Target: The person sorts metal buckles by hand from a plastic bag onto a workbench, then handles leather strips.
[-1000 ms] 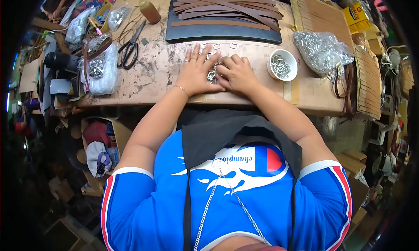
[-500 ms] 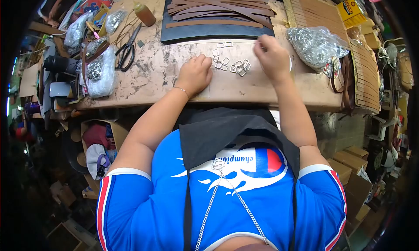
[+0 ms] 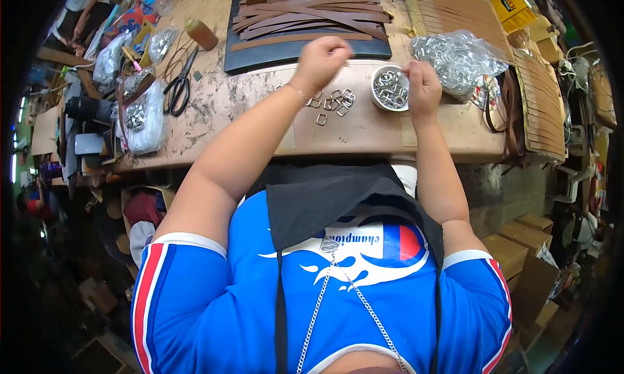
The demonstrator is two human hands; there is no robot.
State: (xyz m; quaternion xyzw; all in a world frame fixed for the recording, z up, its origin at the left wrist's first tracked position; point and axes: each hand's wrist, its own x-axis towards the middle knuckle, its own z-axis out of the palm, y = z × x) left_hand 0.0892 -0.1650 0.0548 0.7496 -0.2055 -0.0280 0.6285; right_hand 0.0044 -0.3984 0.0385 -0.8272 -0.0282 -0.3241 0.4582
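My left hand (image 3: pixel 323 63) is raised over the worktable at the front edge of the black board, its fingers curled inward; anything in them is too small or hidden to make out. Several rectangular metal rings (image 3: pixel 335 102) lie loose on the table below it. A white bowl (image 3: pixel 375 101) full of small metal fittings (image 3: pixel 392 87) stands to their right. Right beside the bowl's right rim is my right hand (image 3: pixel 424 91), closed with thumb and fingertips together; what it holds, if anything, I cannot see.
Brown leather strips (image 3: pixel 312 13) are piled on the black board (image 3: pixel 244 63). A clear bag of metal hardware (image 3: pixel 458 59) sits at the right, near slatted brown panels (image 3: pixel 543 107). Black scissors (image 3: pixel 177 91) and a squeeze bottle (image 3: pixel 201 35) lie left. Another person's arm (image 3: pixel 84 13) shows top left.
My left hand has lifted from beside the rings and reached up and right towards the board. The right hand has moved to the right and nearer, uncovering the bowl. The view has shifted slightly.
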